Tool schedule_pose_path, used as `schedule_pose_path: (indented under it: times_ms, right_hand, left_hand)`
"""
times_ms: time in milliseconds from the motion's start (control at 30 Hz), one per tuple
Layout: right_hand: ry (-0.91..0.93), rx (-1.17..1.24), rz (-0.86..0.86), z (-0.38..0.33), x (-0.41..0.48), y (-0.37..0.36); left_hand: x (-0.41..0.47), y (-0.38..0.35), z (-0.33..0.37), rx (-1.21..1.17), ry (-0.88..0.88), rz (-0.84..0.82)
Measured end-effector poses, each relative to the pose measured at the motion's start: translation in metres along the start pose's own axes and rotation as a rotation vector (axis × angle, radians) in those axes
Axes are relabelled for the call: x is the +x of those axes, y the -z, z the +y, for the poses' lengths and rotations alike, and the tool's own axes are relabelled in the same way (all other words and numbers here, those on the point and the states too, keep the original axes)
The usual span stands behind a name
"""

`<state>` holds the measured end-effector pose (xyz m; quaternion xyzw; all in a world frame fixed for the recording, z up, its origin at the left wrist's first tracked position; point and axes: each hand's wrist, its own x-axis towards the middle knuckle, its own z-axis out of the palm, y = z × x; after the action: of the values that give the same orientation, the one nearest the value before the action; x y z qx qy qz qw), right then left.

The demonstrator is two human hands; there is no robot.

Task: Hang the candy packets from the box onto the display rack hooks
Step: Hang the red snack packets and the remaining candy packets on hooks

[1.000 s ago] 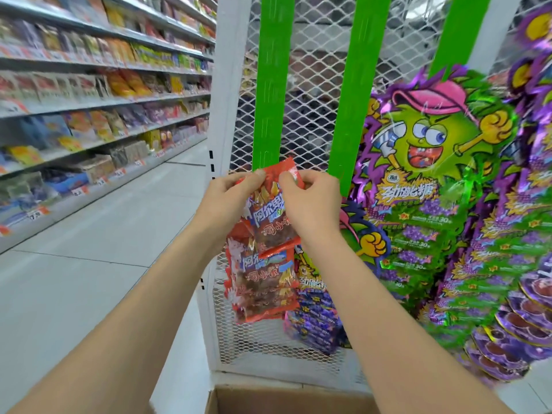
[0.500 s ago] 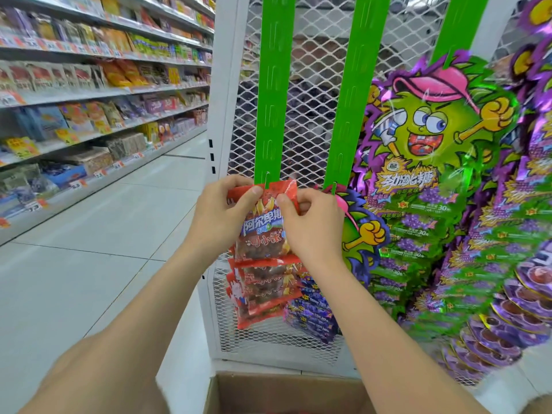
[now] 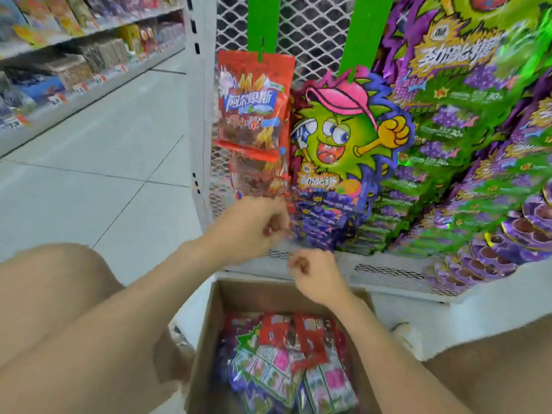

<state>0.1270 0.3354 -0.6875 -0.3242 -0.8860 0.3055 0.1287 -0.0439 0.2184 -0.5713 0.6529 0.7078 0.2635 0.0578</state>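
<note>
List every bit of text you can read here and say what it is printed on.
"阿尔卑斯": hanging red packet; the smaller print under it is blurred.
"劲跳糖", somewhat blurred: big purple packet.
"30": green packets below it.
Shelf price tags: too small to read.
Loose packets in the box: too blurred to read.

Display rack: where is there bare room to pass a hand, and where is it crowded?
Bare mesh shows between the two green strips, above the red packets and the monster packet. Right of that, purple packets overlap thickly. The box is bare along its far wall.
</note>
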Motion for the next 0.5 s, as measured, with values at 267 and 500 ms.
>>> schedule_pose_path:
  times_ms: [267,500]
  right_hand:
    - [-0.494,-0.344,-0.491,0.147,-0.063,-0.110]
    - [-0.530,-0.483,-0.376,0.134,-0.084,-0.161]
  left_hand:
    - [-0.023,-0.075,-0.029,0.111,0.129,-0.553]
    - [-0.034,-0.113,-0.036,0.083,0.143,-0.699]
